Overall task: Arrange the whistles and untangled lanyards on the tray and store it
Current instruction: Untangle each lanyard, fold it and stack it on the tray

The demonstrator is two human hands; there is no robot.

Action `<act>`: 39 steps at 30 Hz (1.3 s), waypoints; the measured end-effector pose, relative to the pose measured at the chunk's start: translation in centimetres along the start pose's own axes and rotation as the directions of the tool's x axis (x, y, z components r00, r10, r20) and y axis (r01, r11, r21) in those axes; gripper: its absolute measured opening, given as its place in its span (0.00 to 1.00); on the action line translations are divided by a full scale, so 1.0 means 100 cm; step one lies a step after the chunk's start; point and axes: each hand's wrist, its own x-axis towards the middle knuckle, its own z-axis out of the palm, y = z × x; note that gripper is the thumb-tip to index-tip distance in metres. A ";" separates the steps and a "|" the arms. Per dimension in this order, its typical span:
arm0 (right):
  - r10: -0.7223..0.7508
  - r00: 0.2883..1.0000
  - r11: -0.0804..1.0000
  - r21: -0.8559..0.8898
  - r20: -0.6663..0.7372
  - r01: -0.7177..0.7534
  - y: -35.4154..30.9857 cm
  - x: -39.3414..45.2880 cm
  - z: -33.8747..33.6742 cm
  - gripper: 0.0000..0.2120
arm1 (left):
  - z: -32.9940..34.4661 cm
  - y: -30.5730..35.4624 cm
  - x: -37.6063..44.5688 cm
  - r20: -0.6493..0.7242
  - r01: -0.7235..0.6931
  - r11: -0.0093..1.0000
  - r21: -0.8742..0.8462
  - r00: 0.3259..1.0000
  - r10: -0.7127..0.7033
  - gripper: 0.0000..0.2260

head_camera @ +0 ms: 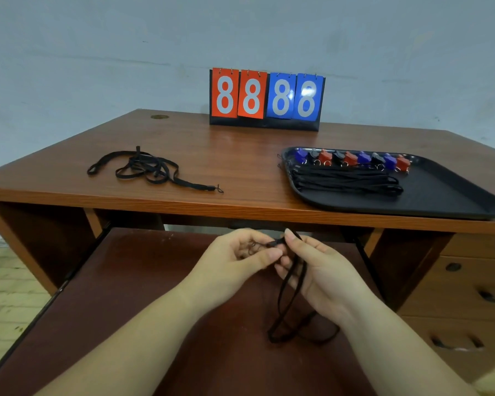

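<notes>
Both hands pinch one black lanyard [290, 284] above the pull-out shelf [143, 281]: the left grip [240, 252] at its clip end, the right grip [312, 267] just beside it, the loop hanging below. On the counter [240, 155], a tangled lanyard pile [146, 167] lies left; the black tray [440, 195] (whistles [352, 159] rowed behind straightened lanyards [346, 181]) sits right.

flip scoreboard [267, 100] at back of tabletop [212, 155]: white digits 8 8 on red cards, 8 8 on blue cards.
</notes>
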 end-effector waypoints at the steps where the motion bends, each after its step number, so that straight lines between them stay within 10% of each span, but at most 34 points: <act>1: -0.005 1.000 1.000 -0.017 0.002 0.005 0.001 0.000 0.001 0.07 | 0.002 0.000 0.001 -0.030 0.000 1.000 -0.012 1.000 -0.001 0.11; 9: -0.084 0.995 0.947 -0.316 -0.062 0.060 0.005 0.000 0.000 0.08 | -0.003 -0.002 0.002 -0.193 0.004 0.999 0.049 0.981 0.005 0.04; 13: -0.389 0.921 0.626 -0.733 0.001 0.265 0.005 0.001 -0.007 0.14 | -0.005 -0.001 0.002 -0.205 0.006 0.996 0.093 0.979 0.014 0.05; 26: -0.320 0.910 0.556 -0.726 0.263 0.405 0.003 -0.006 -0.001 0.08 | -0.007 -0.001 -0.001 -0.225 -0.062 0.962 0.266 0.966 0.124 0.05; 33: -0.265 0.929 0.561 -0.742 0.258 0.366 0.004 -0.005 0.001 0.10 | 0.003 0.002 0.003 -0.177 0.012 0.996 -0.089 0.984 -0.028 0.11; 39: -0.191 0.948 0.627 -0.711 0.253 0.316 0.003 -0.002 -0.003 0.13 | -0.001 0.018 0.005 -0.089 0.104 0.764 -0.637 0.974 -0.207 0.12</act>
